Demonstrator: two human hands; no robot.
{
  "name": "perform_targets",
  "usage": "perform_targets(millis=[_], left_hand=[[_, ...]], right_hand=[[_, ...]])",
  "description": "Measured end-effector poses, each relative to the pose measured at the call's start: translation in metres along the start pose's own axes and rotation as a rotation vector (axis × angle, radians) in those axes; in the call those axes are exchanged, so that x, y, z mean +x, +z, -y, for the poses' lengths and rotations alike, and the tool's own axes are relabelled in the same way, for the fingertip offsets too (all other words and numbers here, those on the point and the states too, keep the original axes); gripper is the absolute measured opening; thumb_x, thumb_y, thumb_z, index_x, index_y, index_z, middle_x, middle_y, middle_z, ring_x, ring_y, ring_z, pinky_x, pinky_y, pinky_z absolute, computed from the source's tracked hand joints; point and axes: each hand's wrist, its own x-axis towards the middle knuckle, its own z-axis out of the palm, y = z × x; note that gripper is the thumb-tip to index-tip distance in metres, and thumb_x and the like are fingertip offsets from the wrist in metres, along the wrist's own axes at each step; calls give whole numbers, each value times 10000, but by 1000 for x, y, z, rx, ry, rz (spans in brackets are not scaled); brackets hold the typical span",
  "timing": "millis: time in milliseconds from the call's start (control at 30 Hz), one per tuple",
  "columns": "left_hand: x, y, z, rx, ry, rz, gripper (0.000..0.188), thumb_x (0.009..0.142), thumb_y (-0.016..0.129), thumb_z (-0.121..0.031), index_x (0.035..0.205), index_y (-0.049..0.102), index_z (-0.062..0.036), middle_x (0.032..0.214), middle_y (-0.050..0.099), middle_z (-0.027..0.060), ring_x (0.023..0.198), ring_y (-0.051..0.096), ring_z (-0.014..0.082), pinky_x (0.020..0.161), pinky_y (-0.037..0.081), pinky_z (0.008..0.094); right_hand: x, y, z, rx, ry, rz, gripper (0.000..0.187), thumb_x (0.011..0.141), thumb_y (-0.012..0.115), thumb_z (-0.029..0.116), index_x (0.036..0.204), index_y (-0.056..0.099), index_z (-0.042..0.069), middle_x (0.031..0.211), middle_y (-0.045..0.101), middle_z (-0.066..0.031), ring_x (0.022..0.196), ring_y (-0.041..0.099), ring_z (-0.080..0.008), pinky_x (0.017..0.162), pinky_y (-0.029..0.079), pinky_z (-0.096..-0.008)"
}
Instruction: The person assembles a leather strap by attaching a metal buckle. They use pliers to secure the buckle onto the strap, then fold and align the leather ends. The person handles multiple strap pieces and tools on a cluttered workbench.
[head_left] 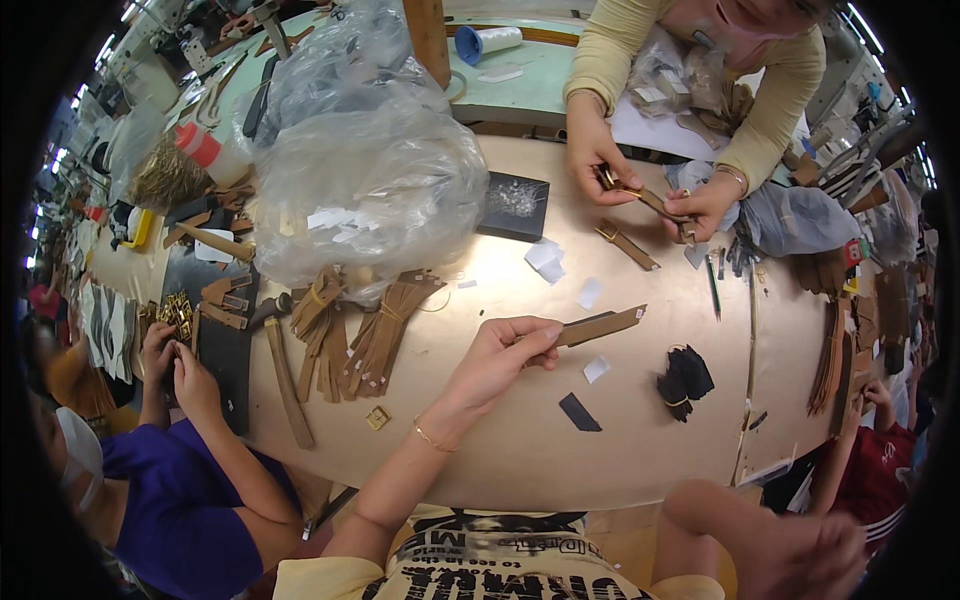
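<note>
My left hand [505, 355] is closed on a brown leather strap [605, 325] with a slanted end, pinched between thumb and fingers above the table. A dark strip shows along its upper edge, and a small pale mark sits near its tip. My right hand [805, 550] is raised at the lower right, away from the table, and smeared by motion, so its fingers cannot be read. Below the strap lie a white paper slip [597, 370] and a short black strip [580, 411]. To the right rests a tied bundle of black strips [685, 380].
Left of my hand are bundled brown straps [388, 335], a hammer [290, 385] and a gold buckle [376, 417]. Behind them sits a large clear plastic bag [370, 190] beside a black tray [513, 207]. Across the table, a co-worker's hands [610, 170] hold a buckled strap. A pencil [713, 288] lies right.
</note>
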Motion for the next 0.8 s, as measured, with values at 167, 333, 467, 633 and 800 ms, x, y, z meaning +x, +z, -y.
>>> perform_targets(millis=[167, 333, 467, 633, 800], left_hand=[[-4, 7, -4, 132, 69, 63, 200, 943, 615, -147, 1019, 674, 29, 835, 642, 36, 768, 593, 108, 741, 493, 246], [0, 13, -7, 266, 55, 112, 208, 951, 604, -152, 1021, 675, 31, 843, 645, 29, 766, 591, 104, 749, 491, 246], [11, 14, -4, 259, 36, 118, 226, 956, 599, -165, 1040, 676, 30, 855, 659, 43, 768, 597, 100, 752, 492, 240], [26, 10, 14, 392, 76, 39, 247, 935, 638, -162, 1081, 655, 37, 863, 666, 40, 754, 599, 79, 695, 493, 214], [33, -5, 30, 373, 52, -3, 204, 918, 658, -147, 1031, 659, 22, 822, 657, 32, 709, 576, 62, 636, 476, 205]], right_hand=[[-79, 9, -76, -593, 686, 49, 699, 786, 674, 280, 1371, 396, 20, 1249, 513, -91, 1055, 551, -219, 876, 447, -352], [-135, 17, -109, -177, 1335, 247, 485, 823, 725, 88, 1259, 540, -17, 1104, 618, -90, 946, 607, -158, 785, 481, -277], [-152, 13, -110, -80, 1387, 31, 211, 888, 651, 11, 1091, 640, -44, 882, 658, -60, 744, 611, -84, 669, 485, -204], [-175, 15, -124, -71, 1393, -82, 218, 868, 681, 29, 1073, 639, -33, 877, 651, -47, 730, 593, -74, 658, 474, -203], [-191, 18, -126, -118, 1414, -36, 247, 860, 687, 31, 1094, 618, -8, 872, 642, -40, 735, 582, -63, 637, 456, -198]])
